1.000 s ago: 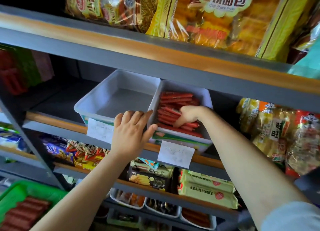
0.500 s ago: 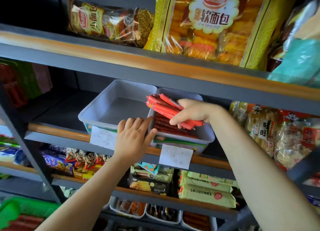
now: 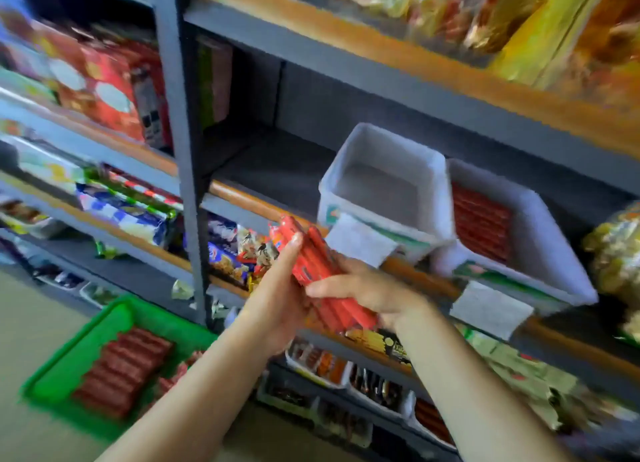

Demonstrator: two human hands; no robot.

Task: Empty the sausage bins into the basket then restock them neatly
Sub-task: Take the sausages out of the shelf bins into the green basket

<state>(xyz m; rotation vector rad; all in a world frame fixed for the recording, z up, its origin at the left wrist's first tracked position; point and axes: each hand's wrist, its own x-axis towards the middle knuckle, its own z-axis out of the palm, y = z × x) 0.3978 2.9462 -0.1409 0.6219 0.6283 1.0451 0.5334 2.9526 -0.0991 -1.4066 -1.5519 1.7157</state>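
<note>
Head view — left hand [image 3: 277, 298], right hand [image 3: 367, 290] grip sausage bundle [image 3: 313, 262]; left bin [image 3: 384, 191] bare.

Whole view motion-blurred. Labels on pkgs unreadable, top shelf goods [image 3: 519, 21] cut by upper edge. Writing on paper tags [image 3: 490, 309] can't be read. Left hand [image 3: 277, 298] and right hand [image 3: 367, 288] cover mid part of sausage bundle [image 3: 308, 253]; count can't be told. Basket [image 3: 86, 343] partly behind left forearm. Right bin [image 3: 540, 239] front wall hides lower sausages. Bottom-shelf trays [image 3: 346, 375] too smeared to ID.
</note>
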